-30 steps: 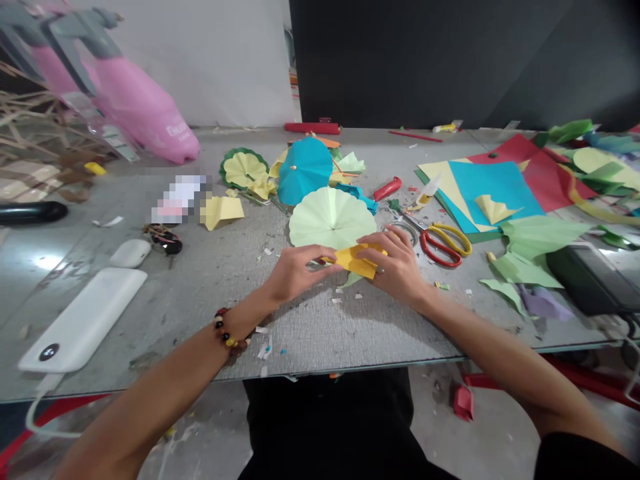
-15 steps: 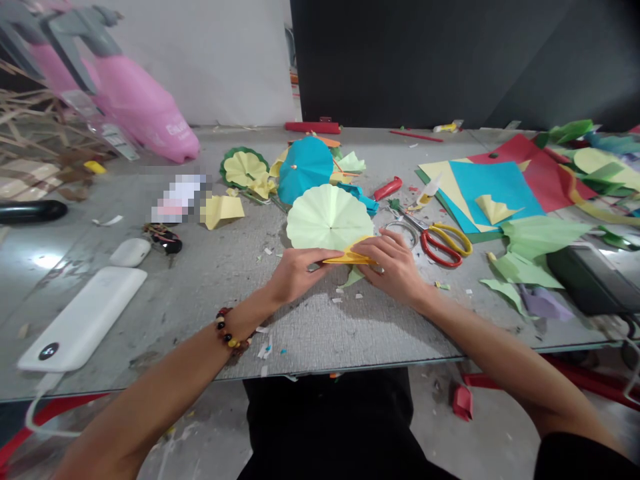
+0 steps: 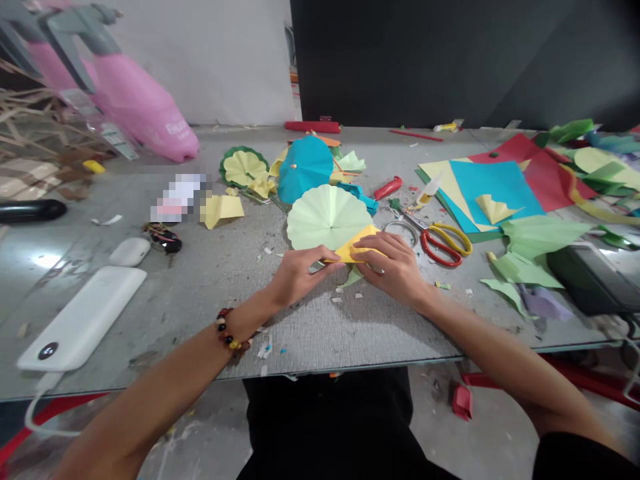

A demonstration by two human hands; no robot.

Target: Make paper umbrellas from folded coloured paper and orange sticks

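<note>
Between my two hands is a folded piece of yellow paper [image 3: 357,246], roughly triangular. My left hand [image 3: 300,272] pinches its left corner between thumb and fingers. On the paper's right side, my right hand [image 3: 393,263] grips it, fingers over the top and thumb below. Just behind lies a pale green pleated paper disc [image 3: 325,217] with a scalloped edge, partly covered by the yellow paper. A blue paper parasol [image 3: 306,170] leans beyond the disc. Scissors [image 3: 443,247] with red and yellow handles lie right of my right hand.
Coloured paper sheets [image 3: 493,190] and green scraps [image 3: 540,247] lie at the right, near a black box-shaped device [image 3: 583,277]. A white power bank [image 3: 85,320] with a cable is at the left. Pink spray bottles [image 3: 145,107] stand at the back left. The table's front edge runs close to my body.
The yellow paper has tilted up, so more of its face shows as a triangle. Both hands keep hold of it and have barely shifted.
</note>
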